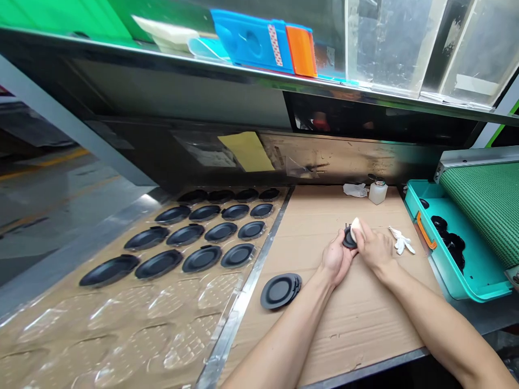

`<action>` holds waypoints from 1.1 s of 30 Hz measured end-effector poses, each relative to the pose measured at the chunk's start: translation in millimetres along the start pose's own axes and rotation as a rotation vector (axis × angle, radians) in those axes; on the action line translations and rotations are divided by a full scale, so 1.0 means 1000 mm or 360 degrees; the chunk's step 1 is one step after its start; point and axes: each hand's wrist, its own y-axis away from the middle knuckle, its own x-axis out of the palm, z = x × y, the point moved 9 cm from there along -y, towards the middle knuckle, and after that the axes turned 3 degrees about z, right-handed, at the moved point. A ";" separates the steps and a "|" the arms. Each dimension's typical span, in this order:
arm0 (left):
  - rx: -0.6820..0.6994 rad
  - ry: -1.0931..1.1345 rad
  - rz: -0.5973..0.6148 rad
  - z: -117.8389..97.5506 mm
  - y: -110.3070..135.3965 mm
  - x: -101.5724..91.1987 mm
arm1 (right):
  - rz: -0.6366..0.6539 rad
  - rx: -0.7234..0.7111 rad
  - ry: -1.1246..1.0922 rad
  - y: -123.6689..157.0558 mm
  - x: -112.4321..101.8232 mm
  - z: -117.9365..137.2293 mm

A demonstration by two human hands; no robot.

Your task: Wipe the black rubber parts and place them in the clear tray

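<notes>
My left hand (334, 257) is closed around a small round black plastic part (348, 238) above the cardboard. Pinched in my right hand (377, 249) is a white wiping pad (355, 225), which touches or lies just over the part's face. My fingers hide some of both. Left of my left forearm, a short stack of round black parts (279, 291) rests on the cardboard. A clear plastic blister tray (178, 302) lies farther left, with several black round parts (203, 259) seated in its back rows and bare pockets at the front.
A crumpled white cloth (401, 241) lies right of my hands. Behind stand a pump bottle (378, 192) and a white tissue (355, 189). The teal bin (482, 292) at right holds several glossy black parts (451, 240), beside a green conveyor belt (486, 200). A shelf edge (251, 73) overhangs the back.
</notes>
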 end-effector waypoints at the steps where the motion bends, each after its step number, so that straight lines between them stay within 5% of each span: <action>1: 0.0005 0.0000 -0.0003 0.000 0.000 -0.001 | -0.0006 0.0011 -0.0009 0.001 0.001 0.000; 5: -0.0053 0.0047 0.0029 0.003 -0.001 0.002 | -0.0024 -0.0094 -0.0038 0.000 0.001 0.005; 12: -0.0025 0.0033 -0.0029 -0.014 0.005 0.003 | -0.0182 0.0186 -0.0283 -0.010 -0.020 -0.047; 16: -0.0045 0.0114 -0.0014 -0.024 0.009 0.005 | -0.0126 0.0160 -0.0371 -0.009 -0.018 -0.054; 20: -0.0103 0.0191 0.0045 -0.025 0.013 0.010 | -0.0210 -0.0093 -0.0211 -0.010 -0.034 -0.042; 23: -0.0088 0.0263 0.0102 -0.030 0.014 0.013 | -0.0324 0.0010 0.0135 -0.010 -0.052 -0.056; 29: -0.0157 0.0217 0.0150 -0.031 0.012 0.013 | 0.0215 0.0249 0.0358 -0.018 -0.033 -0.099; 33: -0.0346 -0.0013 0.0141 -0.018 0.014 0.010 | 0.0092 -0.0154 -0.0123 -0.022 -0.038 -0.070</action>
